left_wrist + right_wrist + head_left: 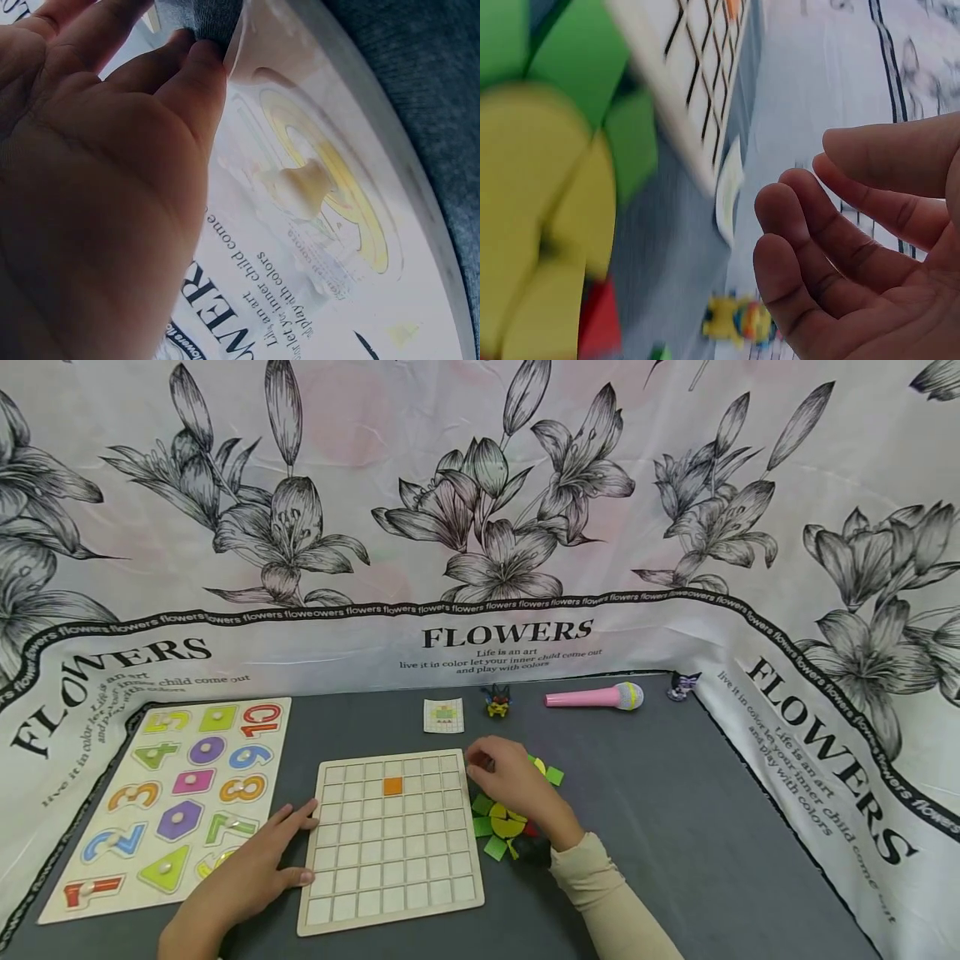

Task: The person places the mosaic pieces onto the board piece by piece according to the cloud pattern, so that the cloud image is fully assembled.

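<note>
A pale wooden grid board [397, 860] lies on the dark table, with one orange square tile [393, 787] in its second row. At the board's left edge, my left hand [251, 864] rests its thumb and fingertips, the fingers extended. My right hand [517, 785] is over the board's upper right corner area, beside a pile of green tiles [496, 847] and yellow pieces [507, 828]. In the right wrist view its fingers [780, 274] are loosely bent and nothing is between them and the thumb. Part of the pile is hidden under the right hand and forearm.
A number-and-shape peg puzzle [180, 818] lies left of the board. Behind the board are a small pattern card [444, 716], a toy figure [497, 702], a pink toy microphone [596, 697] and a purple figure [682, 686]. A floral cloth [510, 643] borders the table.
</note>
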Demonstrator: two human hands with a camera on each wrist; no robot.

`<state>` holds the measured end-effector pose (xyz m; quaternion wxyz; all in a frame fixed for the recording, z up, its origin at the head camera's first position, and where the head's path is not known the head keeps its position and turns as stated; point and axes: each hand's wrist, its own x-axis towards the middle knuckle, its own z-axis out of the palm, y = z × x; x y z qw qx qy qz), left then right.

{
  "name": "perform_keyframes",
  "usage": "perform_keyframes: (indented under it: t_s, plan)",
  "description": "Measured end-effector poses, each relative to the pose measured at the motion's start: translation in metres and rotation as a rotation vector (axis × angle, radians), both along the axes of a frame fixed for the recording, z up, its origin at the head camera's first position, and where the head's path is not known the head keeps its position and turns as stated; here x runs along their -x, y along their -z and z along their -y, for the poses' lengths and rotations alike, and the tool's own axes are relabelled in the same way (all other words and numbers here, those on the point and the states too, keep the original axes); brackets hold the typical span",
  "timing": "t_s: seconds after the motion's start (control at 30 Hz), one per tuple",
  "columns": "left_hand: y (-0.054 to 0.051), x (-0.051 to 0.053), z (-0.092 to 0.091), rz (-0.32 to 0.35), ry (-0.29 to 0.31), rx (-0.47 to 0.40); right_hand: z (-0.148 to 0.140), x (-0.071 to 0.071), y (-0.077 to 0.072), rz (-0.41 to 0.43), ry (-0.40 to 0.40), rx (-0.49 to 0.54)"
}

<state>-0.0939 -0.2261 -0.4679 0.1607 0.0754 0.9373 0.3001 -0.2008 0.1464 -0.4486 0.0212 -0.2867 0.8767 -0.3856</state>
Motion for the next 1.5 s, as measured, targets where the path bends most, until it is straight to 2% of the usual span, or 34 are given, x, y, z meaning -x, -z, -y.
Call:
perform_keyframes:
  t_s: [0.13, 0.3, 0.57, 0.8, 0.93, 1.23, 1.5]
  plan:
    - [-0.003, 0.000, 0.000, 0.000, -0.002, 0.003, -0.025, 0.006, -0.001, -0.004, 0.088, -0.009]
    - [-0.005, 0.001, -0.002, 0.016, -0.008, -0.001, -0.055, 0.016, 0.000, 0.044, 0.178, -0.032]
    - [-0.003, 0.002, -0.002, 0.022, -0.002, -0.013, -0.094, 0.034, 0.009, 0.117, 0.200, -0.098]
    - [0.000, 0.001, 0.001, 0.018, -0.003, -0.015, -0.100, 0.039, 0.019, 0.180, 0.147, -0.145]
    - [0.001, 0.001, 0.002, 0.024, -0.008, -0.018, -0.100, 0.042, 0.024, 0.169, 0.135, -0.167]
    - [0.001, 0.001, 0.001, 0.009, -0.004, -0.013, -0.100, 0.045, 0.030, 0.145, 0.153, -0.169]
    - [0.006, 0.001, 0.003, 0.018, -0.008, -0.003, -0.098, 0.044, 0.031, 0.119, 0.194, -0.161]
